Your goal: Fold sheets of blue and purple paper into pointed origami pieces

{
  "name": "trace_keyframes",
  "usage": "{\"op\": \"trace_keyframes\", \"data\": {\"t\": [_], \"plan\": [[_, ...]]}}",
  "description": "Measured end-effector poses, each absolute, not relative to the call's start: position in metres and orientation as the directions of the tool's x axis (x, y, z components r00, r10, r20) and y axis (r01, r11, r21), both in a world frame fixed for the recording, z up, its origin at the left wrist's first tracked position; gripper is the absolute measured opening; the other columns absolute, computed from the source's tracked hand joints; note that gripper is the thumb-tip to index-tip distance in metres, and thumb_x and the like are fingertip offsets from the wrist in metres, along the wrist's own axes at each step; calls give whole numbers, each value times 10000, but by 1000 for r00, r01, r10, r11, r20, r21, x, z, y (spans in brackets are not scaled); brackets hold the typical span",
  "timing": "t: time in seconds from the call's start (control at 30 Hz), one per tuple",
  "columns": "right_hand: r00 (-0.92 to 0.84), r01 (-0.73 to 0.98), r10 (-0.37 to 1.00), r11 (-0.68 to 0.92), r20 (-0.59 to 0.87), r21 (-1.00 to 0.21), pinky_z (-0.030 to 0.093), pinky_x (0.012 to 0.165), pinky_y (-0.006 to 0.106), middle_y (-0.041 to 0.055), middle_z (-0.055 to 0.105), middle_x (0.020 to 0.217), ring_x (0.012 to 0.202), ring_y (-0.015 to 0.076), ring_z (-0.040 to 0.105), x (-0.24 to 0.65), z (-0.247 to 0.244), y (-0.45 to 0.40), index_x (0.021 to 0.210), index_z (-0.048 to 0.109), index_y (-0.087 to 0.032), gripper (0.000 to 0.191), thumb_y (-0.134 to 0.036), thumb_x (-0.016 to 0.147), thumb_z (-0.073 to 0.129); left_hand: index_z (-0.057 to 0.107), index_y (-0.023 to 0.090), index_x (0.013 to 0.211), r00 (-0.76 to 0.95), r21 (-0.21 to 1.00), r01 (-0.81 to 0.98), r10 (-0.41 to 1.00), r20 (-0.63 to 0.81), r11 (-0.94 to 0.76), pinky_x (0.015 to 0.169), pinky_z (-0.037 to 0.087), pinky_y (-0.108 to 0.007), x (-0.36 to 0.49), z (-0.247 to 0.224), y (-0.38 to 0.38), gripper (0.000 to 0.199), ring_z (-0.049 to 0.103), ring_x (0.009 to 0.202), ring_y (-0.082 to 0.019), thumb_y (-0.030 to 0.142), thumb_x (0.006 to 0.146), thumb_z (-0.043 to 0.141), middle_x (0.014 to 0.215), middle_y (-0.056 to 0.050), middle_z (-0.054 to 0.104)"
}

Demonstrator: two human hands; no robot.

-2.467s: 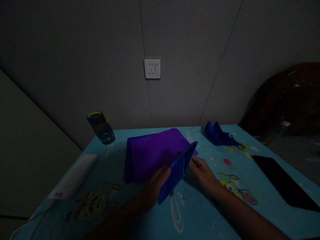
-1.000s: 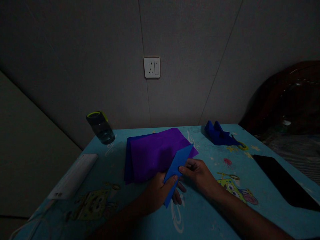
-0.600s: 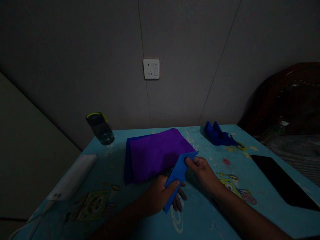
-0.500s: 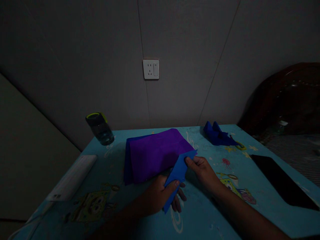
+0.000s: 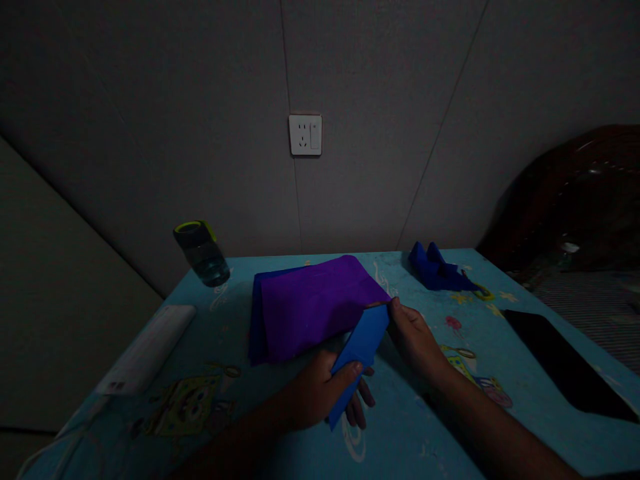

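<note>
A narrow piece of folded blue paper (image 5: 366, 339) is held slantwise above the table, in front of the purple sheets. My left hand (image 5: 327, 390) grips its lower part, the thumb on top and the fingers underneath. At the paper's upper right corner, my right hand (image 5: 411, 333) pinches the edge between thumb and fingers. Just behind the hands lies a purple paper sheet (image 5: 315, 303), over a dark blue sheet (image 5: 257, 327) that shows along its left side.
A folded dark blue paper shape (image 5: 433, 269) sits at the back right, scissors-like yellow loop (image 5: 483, 292) beside it. A black flat object (image 5: 565, 360) lies right. At left stand a water bottle (image 5: 203, 257) and a white power-strip-like block (image 5: 150, 347). The patterned tablecloth (image 5: 400, 427) meets the wall.
My right thumb has moved from the paper's face to its upper right corner, and the top end now looks folded over. My left hand keeps its hold.
</note>
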State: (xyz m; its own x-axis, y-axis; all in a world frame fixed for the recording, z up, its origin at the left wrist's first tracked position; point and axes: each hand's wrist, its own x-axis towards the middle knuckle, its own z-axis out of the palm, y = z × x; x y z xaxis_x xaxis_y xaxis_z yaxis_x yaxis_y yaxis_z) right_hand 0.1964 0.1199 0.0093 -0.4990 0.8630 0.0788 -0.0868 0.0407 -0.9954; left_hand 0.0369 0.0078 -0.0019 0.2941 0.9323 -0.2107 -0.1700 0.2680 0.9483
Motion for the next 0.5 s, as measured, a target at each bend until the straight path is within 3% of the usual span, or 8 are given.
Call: {"op": "trace_keyframes", "data": {"t": [0.33,0.43,0.5], "plan": [[-712,120,681,361,174,-925,376,536,244,-18,537,585,556,123,484,193,9,103,659,554,-176,442,-547,895,518,591,99,916,174,909,-325,961,-213,260,473,506,-264,38,4,10,474,682,515,-190,565,829,573,689,-96,702],[-737,101,656,343,162,-934,382,532,246,-20,533,602,545,118,485,192,9,100,695,556,-176,398,-506,914,512,606,92,929,164,896,-354,961,-224,270,477,513,-268,39,0,10,507,693,526,-199,588,837,554,702,-106,714],[-753,47,645,248,128,-968,388,517,246,-20,538,614,524,115,486,191,11,97,721,543,-185,381,-507,920,500,613,90,928,156,889,-365,959,-236,278,487,521,-274,39,-2,11,537,702,540,-207,615,823,557,707,-111,720]]}}
